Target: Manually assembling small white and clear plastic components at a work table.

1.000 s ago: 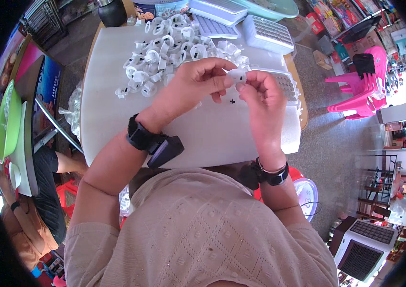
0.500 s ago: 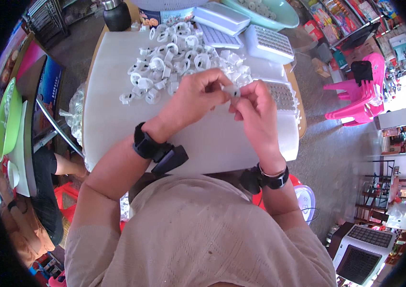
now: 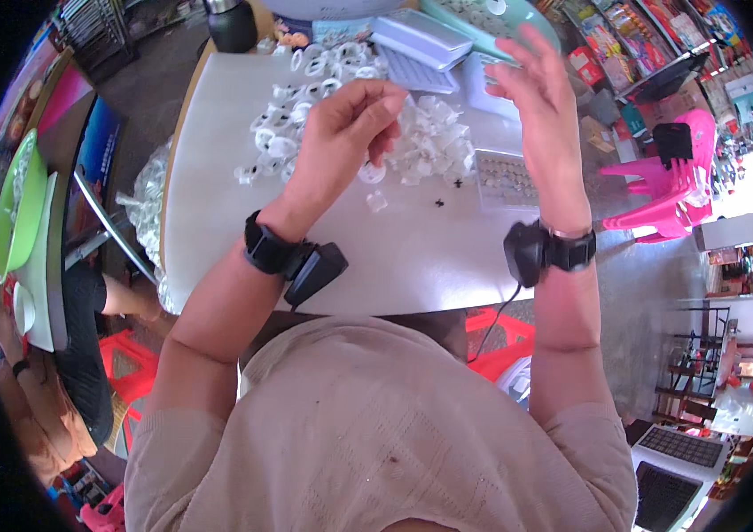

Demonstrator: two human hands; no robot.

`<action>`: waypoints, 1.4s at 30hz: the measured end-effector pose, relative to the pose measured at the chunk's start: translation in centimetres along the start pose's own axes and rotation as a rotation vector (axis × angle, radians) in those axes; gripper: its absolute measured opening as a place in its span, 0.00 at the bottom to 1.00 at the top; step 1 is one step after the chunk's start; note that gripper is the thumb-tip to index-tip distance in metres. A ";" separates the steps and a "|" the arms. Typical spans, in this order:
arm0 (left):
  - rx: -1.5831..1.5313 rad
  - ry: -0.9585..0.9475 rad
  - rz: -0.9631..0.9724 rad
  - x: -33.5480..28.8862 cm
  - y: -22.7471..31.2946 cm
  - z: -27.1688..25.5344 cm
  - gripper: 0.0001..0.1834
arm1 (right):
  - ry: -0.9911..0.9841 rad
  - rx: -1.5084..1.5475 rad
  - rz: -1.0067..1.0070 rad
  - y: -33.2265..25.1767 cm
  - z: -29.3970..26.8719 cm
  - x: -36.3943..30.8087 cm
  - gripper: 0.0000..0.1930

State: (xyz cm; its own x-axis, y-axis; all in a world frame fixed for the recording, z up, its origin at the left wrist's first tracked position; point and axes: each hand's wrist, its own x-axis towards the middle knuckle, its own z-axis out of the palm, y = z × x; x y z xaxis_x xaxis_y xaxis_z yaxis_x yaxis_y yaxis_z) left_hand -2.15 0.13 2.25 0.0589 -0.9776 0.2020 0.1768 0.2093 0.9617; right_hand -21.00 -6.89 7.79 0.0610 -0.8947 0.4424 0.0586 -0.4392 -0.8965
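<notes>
My left hand (image 3: 351,133) is over the near side of a heap of white plastic rings (image 3: 272,140), its fingers curled and the thumb against the forefinger; anything inside is hidden. My right hand (image 3: 546,111) is raised at the far right, fingers spread with nothing in them, near the pale green basin (image 3: 531,19). A round white piece (image 3: 495,7) shows at the basin, just beyond the fingertips. Between my hands lies a pile of clear plastic pieces (image 3: 434,146). One clear piece (image 3: 377,201) and a small black cross-shaped part (image 3: 439,203) lie apart, nearer to me.
A shallow tray of small parts (image 3: 505,177) lies on the table's right side. Stacked white boxes (image 3: 421,40) and a dark flask (image 3: 232,27) stand at the back. Pink chairs (image 3: 673,177) are on the right; another person's arm (image 3: 39,408) shows at the left.
My hands were together over the table around a small white piece and have parted. The right has swung far and right, and its fingers have spread; the left has moved slightly away from me.
</notes>
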 end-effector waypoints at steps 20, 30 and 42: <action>0.013 0.026 0.064 0.2 -0.1 -0.6 0.11 | -0.276 -0.647 0.009 4.8 3.1 -8.8 0.06; 0.196 0.022 0.044 0.6 -0.5 -0.6 0.10 | -0.419 -0.866 -0.330 5.2 5.4 -9.1 0.08; 0.214 -0.162 0.053 -0.1 -1.1 -0.1 0.10 | -0.265 0.679 0.631 3.8 0.1 -9.3 0.15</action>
State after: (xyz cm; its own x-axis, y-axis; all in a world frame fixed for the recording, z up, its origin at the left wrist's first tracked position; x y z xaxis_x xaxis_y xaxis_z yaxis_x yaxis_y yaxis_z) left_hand -2.20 -0.04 1.18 -0.0990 -0.9597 0.2631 -0.0350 0.2676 0.9629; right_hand -21.21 -0.27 0.25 0.4966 -0.8665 -0.0505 0.4965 0.3313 -0.8023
